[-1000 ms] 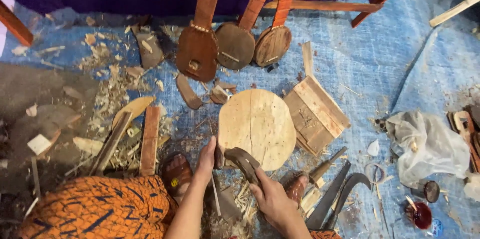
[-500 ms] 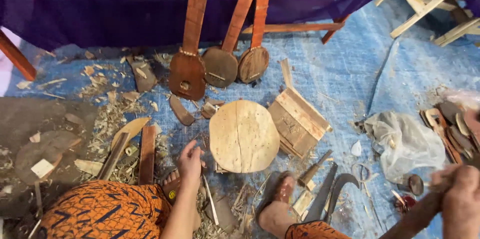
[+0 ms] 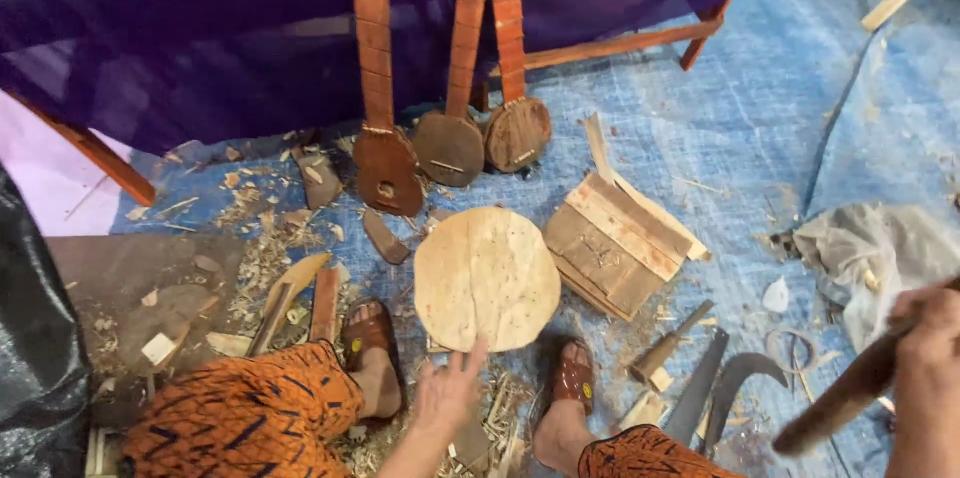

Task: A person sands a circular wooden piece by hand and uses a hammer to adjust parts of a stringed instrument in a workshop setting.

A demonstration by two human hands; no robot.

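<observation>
One curved wooden piece (image 3: pixel 850 393) — inside right fingers (image 3: pixel 925 323)

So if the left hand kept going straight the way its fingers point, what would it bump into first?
Most likely the round wooden block. The left hand is open, fingers pointing up and away from the body, its fingertips already at the block's near edge. Whether they touch it is unclear.

Orange blue-patterned trousers (image 3: pixel 240 403), brown sandals (image 3: pixel 572 376), bare arms.

Woodcarving workshop, wood shavings (image 3: pixel 262 268), unfinished instruments (image 3: pixel 387 170)
</observation>
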